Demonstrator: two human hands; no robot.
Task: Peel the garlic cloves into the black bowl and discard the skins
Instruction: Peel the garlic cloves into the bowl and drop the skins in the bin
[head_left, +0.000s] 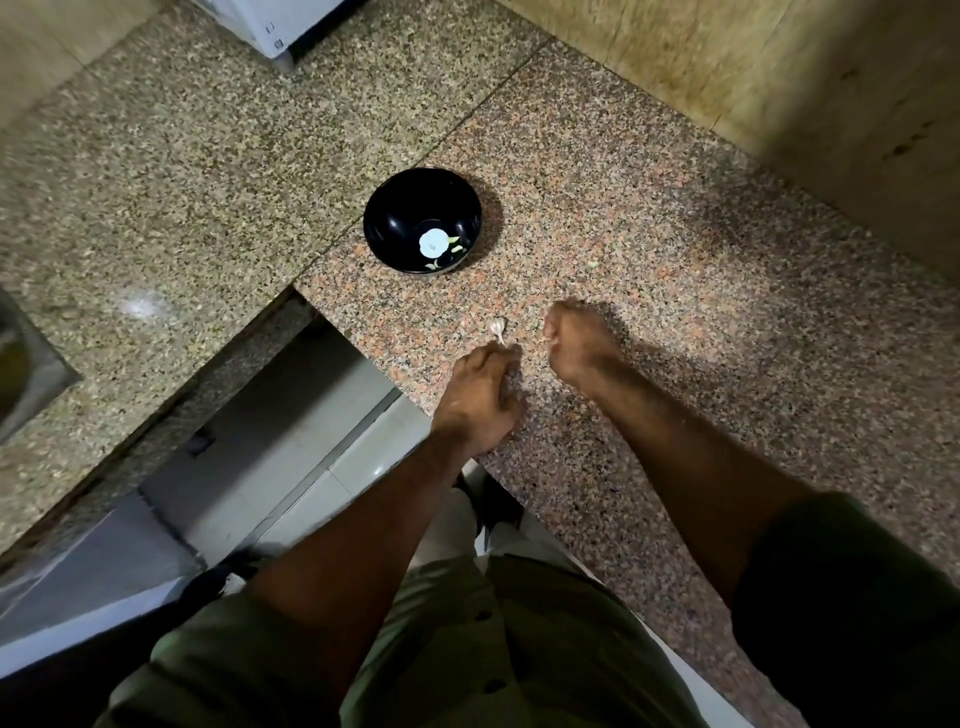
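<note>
Just beyond the left hand (480, 397) fingers (506, 353) — a garlic clove (497, 328) — touching.

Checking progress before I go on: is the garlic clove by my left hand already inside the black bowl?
No, the garlic clove lies on the granite counter, outside the black bowl.

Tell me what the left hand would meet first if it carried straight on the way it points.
Probably the small white garlic clove, just ahead of the left hand on the speckled granite counter; its tail seems to reach the fingers already. Beyond sits the glossy black bowl. Depth is uncertain.
</note>
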